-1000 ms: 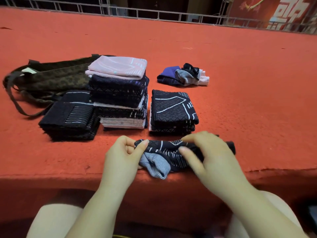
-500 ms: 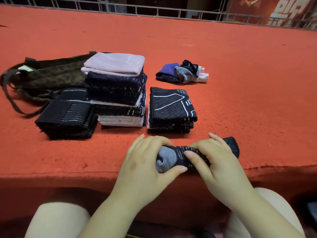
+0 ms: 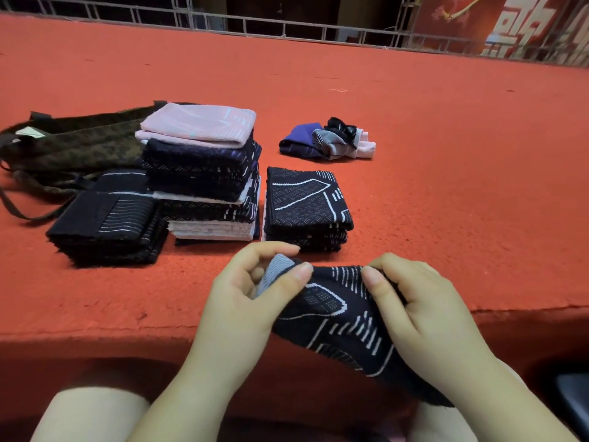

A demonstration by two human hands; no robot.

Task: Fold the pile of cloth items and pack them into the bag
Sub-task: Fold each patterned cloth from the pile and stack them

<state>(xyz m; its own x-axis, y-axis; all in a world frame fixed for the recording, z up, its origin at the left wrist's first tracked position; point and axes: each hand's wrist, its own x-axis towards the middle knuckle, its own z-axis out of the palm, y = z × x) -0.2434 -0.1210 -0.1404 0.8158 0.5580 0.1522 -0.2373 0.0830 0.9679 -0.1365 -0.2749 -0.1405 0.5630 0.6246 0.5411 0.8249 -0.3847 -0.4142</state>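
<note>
A dark navy cloth with white line pattern (image 3: 338, 317) hangs spread over the table's front edge. My left hand (image 3: 251, 298) pinches its upper left corner, where the pale grey underside shows. My right hand (image 3: 417, 307) pinches its upper right corner. Three folded stacks stand behind: a low black one (image 3: 105, 224), a tall one topped by a pink cloth (image 3: 204, 173), and a navy patterned one (image 3: 306, 205). A small unfolded pile (image 3: 328, 140) of blue, grey, black and pink cloths lies further back. The dark camouflage bag (image 3: 73, 145) lies flat at the left.
The red felt table (image 3: 446, 173) stretches far back to a metal railing (image 3: 287, 27). The bag's straps (image 3: 19, 205) trail at the left edge. My knees show under the table's front edge.
The cloth was bunched on the table edge between both hands; now it is pulled open and hangs down over the edge. My left hand moved right and took its corner.
</note>
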